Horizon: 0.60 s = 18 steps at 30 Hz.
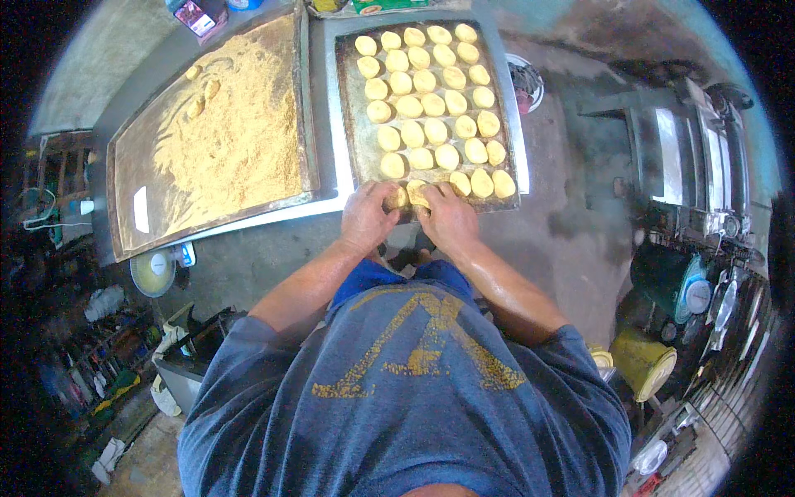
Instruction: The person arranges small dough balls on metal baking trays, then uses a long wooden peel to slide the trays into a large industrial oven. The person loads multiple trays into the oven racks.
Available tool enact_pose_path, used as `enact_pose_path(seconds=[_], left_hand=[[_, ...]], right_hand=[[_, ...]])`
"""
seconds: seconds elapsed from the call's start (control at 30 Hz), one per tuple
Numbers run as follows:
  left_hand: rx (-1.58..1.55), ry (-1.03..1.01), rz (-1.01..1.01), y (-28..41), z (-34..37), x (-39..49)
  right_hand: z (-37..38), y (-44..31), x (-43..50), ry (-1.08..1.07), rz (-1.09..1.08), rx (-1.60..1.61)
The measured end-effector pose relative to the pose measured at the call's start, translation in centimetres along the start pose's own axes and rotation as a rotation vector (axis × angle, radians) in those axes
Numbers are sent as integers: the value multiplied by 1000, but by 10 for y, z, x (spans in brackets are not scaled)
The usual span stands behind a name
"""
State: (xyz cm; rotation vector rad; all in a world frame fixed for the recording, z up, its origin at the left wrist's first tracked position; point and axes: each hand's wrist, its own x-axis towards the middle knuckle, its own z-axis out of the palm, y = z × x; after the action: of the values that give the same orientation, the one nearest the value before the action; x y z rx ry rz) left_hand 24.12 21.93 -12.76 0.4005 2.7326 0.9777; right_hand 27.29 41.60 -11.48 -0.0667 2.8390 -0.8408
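At the near edge of a dark metal baking tray (363, 155), my left hand (371, 214) has its fingers around a crumb-coated dough ball (399, 197). Right beside it, another dough ball (417, 194) is in the fingers of my right hand (450, 217). Both pieces are low over the tray or resting on it; which one I cannot tell. Rows of pale yellow, slightly flattened dough balls (424, 81) cover most of the tray. A second, larger tray (133, 140) on the left carries a spread of yellow crumbs (242, 136), with several dough balls (212, 89) lying in it.
Beyond the left tray lies a phone (195, 18) with its screen lit. A green box (388, 6) stands at the table's far edge. Below the table's left side is a fan (153, 271). On the right are a yellow bucket (643, 363) and metal equipment (683, 149).
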Motion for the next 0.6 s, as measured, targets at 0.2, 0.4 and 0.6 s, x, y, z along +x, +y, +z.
enact_pose_path(seconds=[0.2, 0.4, 0.6], left_hand=[[-8, 5, -3, -1, -6, -2], [26, -18, -1, -4, -11, -2], [24, -28, 21, 2, -14, -2]], right_hand=[[4, 3, 1, 36, -14, 19], [7, -2, 3, 37, -6, 32], [7, 1, 3, -9, 16, 22]])
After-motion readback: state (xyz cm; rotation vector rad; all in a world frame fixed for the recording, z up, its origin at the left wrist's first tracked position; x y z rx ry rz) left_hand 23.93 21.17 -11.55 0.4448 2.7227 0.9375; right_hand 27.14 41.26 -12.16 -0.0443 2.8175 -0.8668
